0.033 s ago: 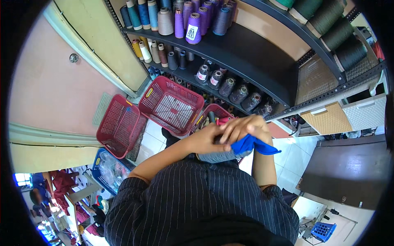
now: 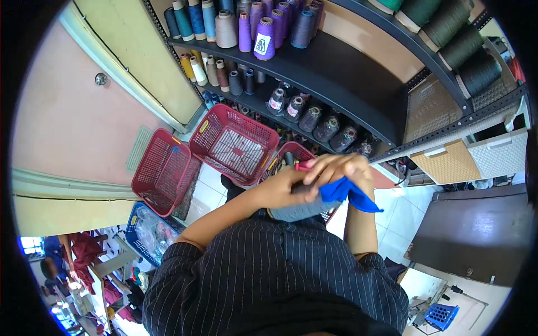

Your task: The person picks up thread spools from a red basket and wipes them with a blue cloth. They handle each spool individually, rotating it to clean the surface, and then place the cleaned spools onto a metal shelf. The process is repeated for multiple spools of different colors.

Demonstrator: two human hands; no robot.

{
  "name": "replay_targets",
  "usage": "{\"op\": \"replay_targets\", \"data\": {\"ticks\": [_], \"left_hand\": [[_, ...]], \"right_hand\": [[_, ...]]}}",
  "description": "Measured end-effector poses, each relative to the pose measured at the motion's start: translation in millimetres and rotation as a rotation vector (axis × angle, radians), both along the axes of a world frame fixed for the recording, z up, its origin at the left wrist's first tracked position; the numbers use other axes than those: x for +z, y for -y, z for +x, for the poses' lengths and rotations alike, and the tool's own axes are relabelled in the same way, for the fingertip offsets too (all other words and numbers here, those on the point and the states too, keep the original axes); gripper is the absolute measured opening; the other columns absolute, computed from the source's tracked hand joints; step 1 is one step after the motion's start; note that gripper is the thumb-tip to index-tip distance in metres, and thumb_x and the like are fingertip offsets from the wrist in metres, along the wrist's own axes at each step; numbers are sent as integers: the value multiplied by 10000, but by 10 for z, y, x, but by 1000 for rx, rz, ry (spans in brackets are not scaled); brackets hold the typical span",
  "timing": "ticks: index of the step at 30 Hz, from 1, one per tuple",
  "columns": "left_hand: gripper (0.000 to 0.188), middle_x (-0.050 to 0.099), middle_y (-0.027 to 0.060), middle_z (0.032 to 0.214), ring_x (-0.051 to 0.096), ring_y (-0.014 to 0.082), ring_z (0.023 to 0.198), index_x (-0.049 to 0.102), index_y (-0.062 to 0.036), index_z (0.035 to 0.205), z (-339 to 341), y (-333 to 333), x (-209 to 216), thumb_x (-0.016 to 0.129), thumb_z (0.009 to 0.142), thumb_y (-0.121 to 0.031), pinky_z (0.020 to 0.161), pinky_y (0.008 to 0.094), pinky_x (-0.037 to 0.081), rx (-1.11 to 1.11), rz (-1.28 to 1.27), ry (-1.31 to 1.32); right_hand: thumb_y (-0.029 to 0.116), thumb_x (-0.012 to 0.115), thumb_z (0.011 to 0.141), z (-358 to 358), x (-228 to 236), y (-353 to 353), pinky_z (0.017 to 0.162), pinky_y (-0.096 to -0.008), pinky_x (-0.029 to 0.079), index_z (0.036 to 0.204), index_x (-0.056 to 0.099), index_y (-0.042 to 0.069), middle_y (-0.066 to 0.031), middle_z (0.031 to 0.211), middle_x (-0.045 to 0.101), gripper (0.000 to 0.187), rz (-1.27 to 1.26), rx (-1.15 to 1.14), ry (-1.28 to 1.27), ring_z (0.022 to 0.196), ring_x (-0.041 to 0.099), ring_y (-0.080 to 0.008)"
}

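One blue basket (image 2: pixel 132 219) sits at the left, with clear bags inside. Next come three red baskets (image 2: pixel 148 168); the third is partly behind the hands. Far back on the shelf, one purple cone (image 2: pixel 264 39) wears a white label with dark letters. The left hand (image 2: pixel 291 187) has its fingers bent around one grey yarn cone (image 2: pixel 297 211), close to the person's tummy. The cone lies sideways, its long way going left to right, its right end a bit farther off. One blue cloth (image 2: pixel 358 196) covers that end. The right hand (image 2: pixel 342 171) has curled fingers over the cloth; they are blurry, so I can't tell how tightly they grip.
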State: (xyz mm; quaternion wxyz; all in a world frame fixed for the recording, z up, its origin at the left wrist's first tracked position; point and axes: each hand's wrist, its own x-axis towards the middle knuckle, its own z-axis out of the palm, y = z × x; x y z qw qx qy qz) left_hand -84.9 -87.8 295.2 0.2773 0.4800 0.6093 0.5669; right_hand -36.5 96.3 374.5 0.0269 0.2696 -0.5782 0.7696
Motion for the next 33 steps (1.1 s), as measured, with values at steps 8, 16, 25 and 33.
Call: {"op": "replay_targets", "data": {"ticks": [8, 16, 25, 33], "left_hand": [[595, 576, 143, 1201, 603, 248, 1074, 470, -42, 1282, -152, -153, -63, 350, 958, -527, 936, 357, 482, 362, 395, 1153], [668, 611, 182, 1099, 632, 246, 945, 487, -1, 1229, -307, -52, -303, 279, 961, -577, 882, 377, 500, 755, 372, 682], [895, 532, 171, 1212, 552, 263, 1092, 326, -45, 1372, -201, -60, -236, 347, 835, -761, 949, 395, 444, 802, 665, 493], [940, 458, 137, 1362, 485, 229, 1219, 305, -31, 1404, 45, -140, 113, 140, 853, -774, 1041, 362, 369, 811, 563, 571]], "right_hand": [[337, 570, 897, 91, -345, 456, 1098, -513, 238, 1024, 655, 37, -233, 1420, 379, 337, 940, -679, -442, 1368, 264, -431], [316, 454, 970, 50, -680, 641, 1120, -417, 202, 1385, 334, -67, -244, 1486, 267, 578, 495, -598, -45, 1383, 260, -384], [324, 416, 1005, 35, -545, 521, 990, -320, 391, 1323, 433, -38, -143, 1240, 564, 482, -119, -574, 479, 1151, 527, -188], [413, 382, 978, 6, -293, 596, 1114, -481, 214, 1356, 316, -101, -290, 1422, 324, 641, 814, -570, -227, 1342, 289, -452]]}}
